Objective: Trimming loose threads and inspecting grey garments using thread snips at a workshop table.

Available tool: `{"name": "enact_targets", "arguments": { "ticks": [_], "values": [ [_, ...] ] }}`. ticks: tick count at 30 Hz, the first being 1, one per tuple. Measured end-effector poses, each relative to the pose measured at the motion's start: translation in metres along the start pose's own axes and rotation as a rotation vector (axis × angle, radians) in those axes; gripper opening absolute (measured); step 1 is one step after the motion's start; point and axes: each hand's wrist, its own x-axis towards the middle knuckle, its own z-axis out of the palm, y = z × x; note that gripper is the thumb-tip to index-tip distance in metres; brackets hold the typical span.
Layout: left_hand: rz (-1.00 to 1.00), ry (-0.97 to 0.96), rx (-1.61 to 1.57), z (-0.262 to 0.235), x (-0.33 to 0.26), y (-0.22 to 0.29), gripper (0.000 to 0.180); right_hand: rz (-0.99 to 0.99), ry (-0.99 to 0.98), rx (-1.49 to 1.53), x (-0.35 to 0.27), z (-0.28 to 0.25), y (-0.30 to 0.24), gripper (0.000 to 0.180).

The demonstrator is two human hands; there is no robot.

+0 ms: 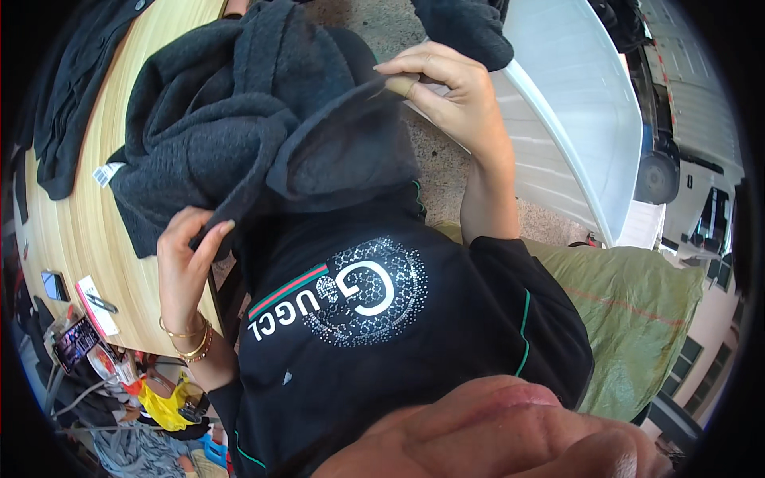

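Observation:
A thick dark grey knitted garment [199, 159] lies bunched over the table's edge and hangs across my lap. My left hand [187, 247], with gold bracelets at its wrist, pinches a fold of it between thumb and fingers. Raised higher, my right hand [446, 88] grips another edge of the same garment, and that edge is drawn out between the two hands. A tan cover sits on my right thumb. A small white label [106, 173] shows at the garment's left side.
A light wooden table [96, 255] stands on the left, with another dark garment [80, 95], a phone [54, 285] and a pen [102, 303] on it. To the right are a large white bin [574, 103] and a green woven sack [629, 319]. A yellow bag [166, 405] is at lower left.

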Motion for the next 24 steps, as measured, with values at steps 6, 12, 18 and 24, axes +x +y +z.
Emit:
{"name": "enact_targets", "arguments": {
  "ticks": [6, 12, 18, 24],
  "values": [
    [-0.122, -0.015, -0.157, -0.009, -0.013, -0.011, 0.012, 0.214, -0.125, 0.231, -0.02, -0.011, 0.002, 0.029],
    [-0.259, -0.052, -0.237, -0.014, -0.028, -0.006, 0.01, 0.065, -0.375, 0.214, -0.021, -0.007, 0.004, 0.022],
    [-0.241, -0.02, -0.276, -0.025, -0.037, -0.019, 0.011, 0.094, -0.263, 0.281, -0.02, -0.009, 0.005, 0.017],
    [-0.219, 0.003, -0.529, -0.029, -0.043, -0.012, 0.011, 0.36, -0.259, 0.593, -0.025, -0.006, -0.002, 0.021]
  ]
}}
